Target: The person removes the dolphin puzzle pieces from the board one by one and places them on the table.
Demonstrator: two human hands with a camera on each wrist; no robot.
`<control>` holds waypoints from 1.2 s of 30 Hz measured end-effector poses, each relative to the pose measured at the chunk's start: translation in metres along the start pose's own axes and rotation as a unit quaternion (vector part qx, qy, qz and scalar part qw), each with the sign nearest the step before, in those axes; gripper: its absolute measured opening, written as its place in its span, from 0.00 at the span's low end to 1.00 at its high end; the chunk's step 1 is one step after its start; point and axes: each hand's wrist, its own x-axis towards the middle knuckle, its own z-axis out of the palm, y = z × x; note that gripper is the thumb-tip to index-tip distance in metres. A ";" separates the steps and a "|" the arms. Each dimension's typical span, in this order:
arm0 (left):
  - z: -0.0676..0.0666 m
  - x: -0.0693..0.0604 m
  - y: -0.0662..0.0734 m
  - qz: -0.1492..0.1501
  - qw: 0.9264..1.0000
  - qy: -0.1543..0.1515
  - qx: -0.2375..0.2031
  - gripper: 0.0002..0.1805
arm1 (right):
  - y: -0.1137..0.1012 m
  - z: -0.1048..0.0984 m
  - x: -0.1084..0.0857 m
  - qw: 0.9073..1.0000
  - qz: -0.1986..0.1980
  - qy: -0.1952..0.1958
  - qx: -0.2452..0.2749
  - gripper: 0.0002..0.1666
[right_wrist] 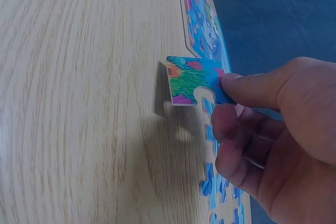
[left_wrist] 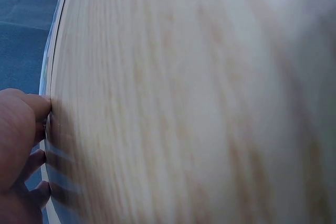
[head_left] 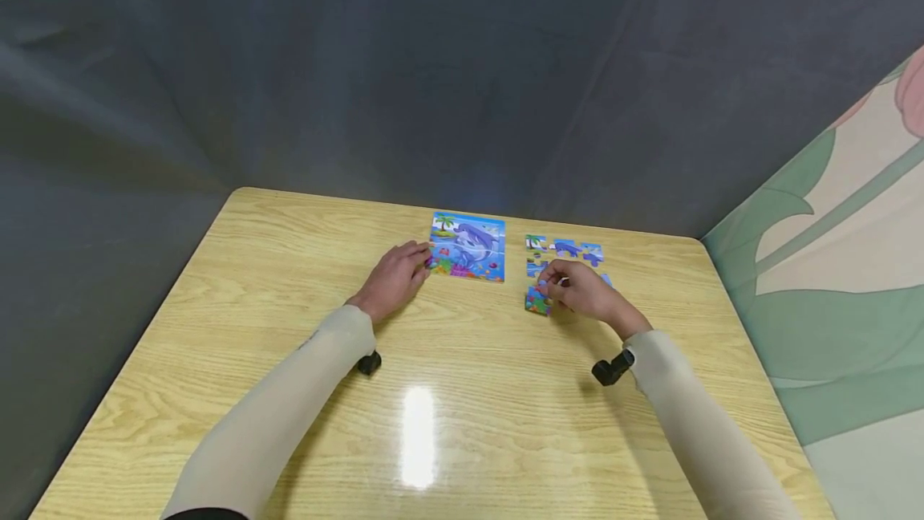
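A flat dolphin picture lies near the table's back edge, its left edge touched by the fingers of my left hand. In the left wrist view the left hand rests low at the table's surface. My right hand pinches a corner puzzle piece with green and red sea plants. The right wrist view shows that piece raised a little, between thumb and fingers of the right hand. Beyond it are separate pieces in rows, some hidden by the hand.
The wooden table reflects a bright light near its front. A dark cloth hangs behind and left of it; a leaf-patterned cloth hangs at the right. Small black cameras sit at both wrists.
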 end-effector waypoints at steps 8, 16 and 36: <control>-0.002 -0.001 0.002 -0.001 1.000 -0.003 0.005 0.28 | 0.008 -0.002 -0.002 1.000 0.000 0.002 -0.008 0.08; -0.002 -0.002 0.002 0.000 1.000 0.002 0.001 0.28 | 0.015 0.002 0.007 0.999 0.011 0.010 -0.030 0.07; 0.001 0.000 0.001 -0.009 1.000 -0.004 0.001 0.28 | 0.012 0.003 0.023 0.982 0.011 0.033 -0.183 0.07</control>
